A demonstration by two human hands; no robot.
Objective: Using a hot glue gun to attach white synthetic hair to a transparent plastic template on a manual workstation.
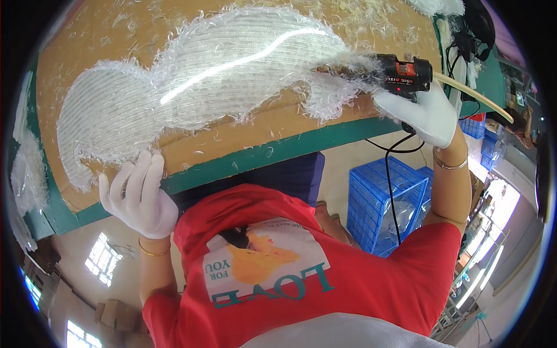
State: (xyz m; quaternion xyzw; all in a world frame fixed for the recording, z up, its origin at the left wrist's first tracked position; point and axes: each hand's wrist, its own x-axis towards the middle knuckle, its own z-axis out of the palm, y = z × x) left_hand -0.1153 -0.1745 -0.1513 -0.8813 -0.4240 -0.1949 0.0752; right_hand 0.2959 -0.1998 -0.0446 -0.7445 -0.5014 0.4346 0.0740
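Observation:
A white, fringed fabric piece [232, 64] with a ribbed back and a wavy outline lies on brown cardboard [209, 145]. A bright white curved line runs along its upper half. My right hand [426, 113], in a white glove, is closed around a black and orange glue gun [403, 72]. A pale glue stick [476, 95] sticks out of its rear, and its nozzle end is wrapped in loose white fibres over the fabric's right end. My left hand [139, 194], also gloved, rests its outstretched fingertips at the fabric's lower left edge, with nothing gripped.
The cardboard lies on a green-edged table [261, 152]. Loose fibres are scattered over it, with white fluffy clumps [29, 174] at the far left. A black cable [390, 185] hangs beside blue plastic crates [380, 200] below the table. Dark cords and a black object [476, 29] lie at the upper right.

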